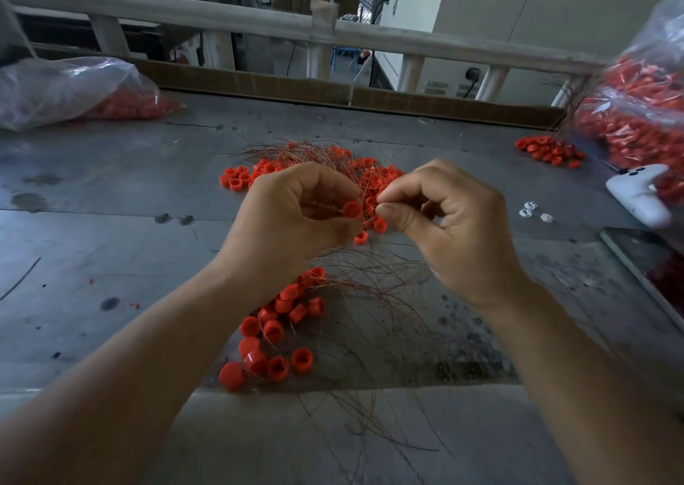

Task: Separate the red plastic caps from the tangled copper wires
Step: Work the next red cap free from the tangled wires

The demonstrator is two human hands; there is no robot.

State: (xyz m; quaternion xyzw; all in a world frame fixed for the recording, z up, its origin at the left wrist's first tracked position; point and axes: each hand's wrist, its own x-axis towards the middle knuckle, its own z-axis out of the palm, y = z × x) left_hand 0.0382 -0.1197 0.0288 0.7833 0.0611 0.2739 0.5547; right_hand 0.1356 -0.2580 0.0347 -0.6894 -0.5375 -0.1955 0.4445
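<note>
My left hand (292, 218) is raised over the grey table and pinches a red plastic cap (352, 210) between thumb and fingers. Close to its right, my right hand (444, 221) pinches a thin copper wire (373, 203) beside that cap. Tangled copper wires (370, 292) trail down from both hands and spread across the table's front. Several red caps (275, 331) lie strung in the wires below my left wrist. Behind my hands lies another heap of caps and wires (318, 158).
A clear plastic bag with red caps (74, 92) lies at the far left. A bigger full bag (640, 114) stands at the right, with a small pile of caps (547, 149) beside it. A white device (640, 192) and a dark phone (651, 262) sit at the right edge.
</note>
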